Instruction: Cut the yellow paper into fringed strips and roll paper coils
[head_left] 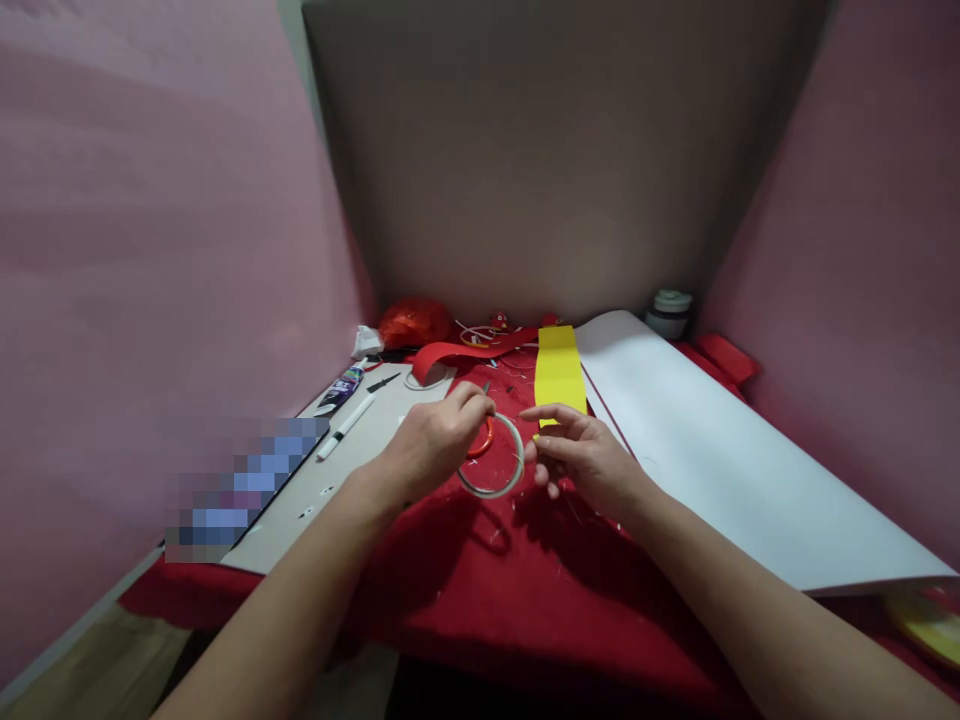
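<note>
Both hands grip one thin white ring (501,490), which I hold upright-tilted just above the red cloth (525,590) at the middle of the work surface.

1. Left hand (439,440): fingers curled shut over the ring's upper left arc, thumb and fingertips pinching it from above.
2. Right hand (585,455): thumb and forefinger closed on the ring's right edge; the other fingers are spread loosely below.
3. Ring position: between the two hands, with its lower arc close to the cloth. I cannot tell whether it touches the cloth.
4. An orange curved piece (484,442) shows through the ring's opening, lying on the cloth behind it. Its full shape is hidden by my left hand.

Surrounding items:
- A yellow rectangular paper strip (559,370) lies just beyond my right hand.
- A large white paper sheet (712,460) runs along the right side, its edge near my right wrist.
- A red curled paper band (457,355) lies beyond the ring, with a second pale ring (427,382) beside it.
- A grey flat board (352,470) sits to the left, carrying a white pen (345,428) and a small squeeze tube (341,388).
- A crumpled red plastic bag (412,322) and a grey lidded jar (670,312) stand at the back wall, well apart.
</note>
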